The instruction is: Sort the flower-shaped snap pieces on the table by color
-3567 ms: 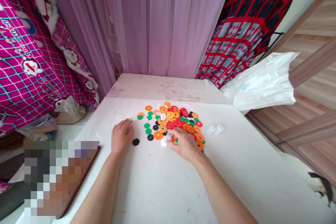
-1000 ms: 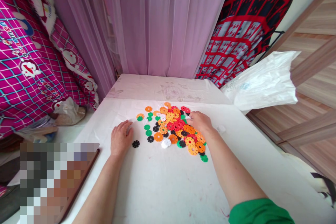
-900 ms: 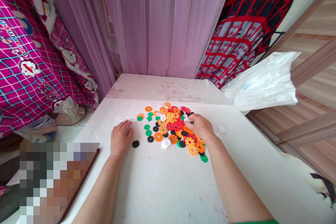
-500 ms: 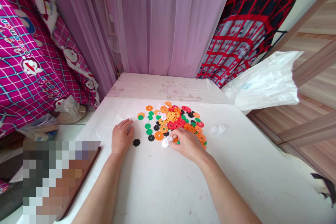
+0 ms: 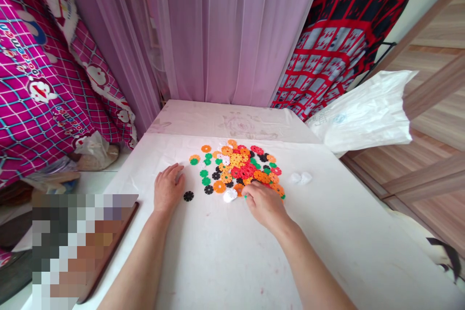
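A heap of flat notched plastic discs (image 5: 238, 160) in red, orange, green, black and white lies on the table. My right hand (image 5: 265, 203) is at the near right edge of the heap, palm down, its fingers bent and thumb apart from them. I see nothing held; its palm side is hidden. Just left of its fingertips lie white discs (image 5: 230, 195), and an orange disc (image 5: 239, 189) is close by. My left hand (image 5: 168, 186) rests flat on the tabletop, left of the heap, fingers stretched out. Nearest to it is a black disc (image 5: 188, 196).
The white-covered table (image 5: 218, 256) stretches toward purple curtains (image 5: 221, 34). Two white discs (image 5: 301, 178) lie apart on the right. A white plastic bag (image 5: 366, 111) stands at the right edge. A brown-edged object (image 5: 112, 252), partly pixelated, lies at the left edge.
My right hand has let go of the white discs and shifted a little to the right, leaving them on the table. My left hand has stayed where it was.
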The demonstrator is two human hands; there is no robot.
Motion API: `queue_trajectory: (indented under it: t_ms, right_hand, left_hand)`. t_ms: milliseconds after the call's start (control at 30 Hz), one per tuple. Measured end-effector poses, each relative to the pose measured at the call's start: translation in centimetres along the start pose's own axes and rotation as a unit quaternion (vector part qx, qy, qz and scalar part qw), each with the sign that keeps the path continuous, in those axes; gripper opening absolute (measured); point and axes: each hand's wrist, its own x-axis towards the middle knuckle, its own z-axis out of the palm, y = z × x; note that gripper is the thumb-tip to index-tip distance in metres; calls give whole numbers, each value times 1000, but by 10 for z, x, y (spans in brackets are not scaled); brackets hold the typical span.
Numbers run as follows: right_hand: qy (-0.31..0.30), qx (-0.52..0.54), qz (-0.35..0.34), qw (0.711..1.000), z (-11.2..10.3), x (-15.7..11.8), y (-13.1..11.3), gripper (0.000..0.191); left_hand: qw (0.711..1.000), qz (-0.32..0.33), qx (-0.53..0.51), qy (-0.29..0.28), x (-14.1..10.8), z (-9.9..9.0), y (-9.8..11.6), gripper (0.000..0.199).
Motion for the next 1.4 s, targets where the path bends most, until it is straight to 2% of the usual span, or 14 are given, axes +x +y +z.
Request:
queue_trajectory:
  t_ms: [100, 267, 467, 1000, 1100, 1233, 1300, 1400]
  right_hand:
    - [-44, -51, -11, 998, -1, -3, -6, 29]
    - [-68, -76, -21, 995, -7, -1, -19, 30]
    - [-71, -71, -21, 995, -9, 2, -21, 30]
    - [-45, -18, -26, 999, 2, 3, -8, 31]
    - [-15, -20, -7, 1000, -1, 17, -3, 31]
    - [64, -25, -21, 997, -6, 56, 0, 26]
    - [75, -38, -41, 996, -7, 78, -1, 25]
    - [60, -60, -58, 995, -8, 105, -6, 28]
  left_hand:
    - [1000, 4, 3, 6, 0, 0, 1, 36]
    - [1000, 0, 3, 0, 0, -1, 2, 37]
    - [1000, -2, 1, 2, 0, -1, 2, 38]
    - [1000, 10, 4, 12, 0, 2, -2, 37]
    - [1000, 13, 5, 13, 0, 4, -3, 37]
    - [999, 21, 2, 25, -1, 4, -4, 36]
    - [999, 22, 1, 28, -1, 4, -4, 36]
    - [1000, 21, 0, 23, 0, 4, -4, 36]
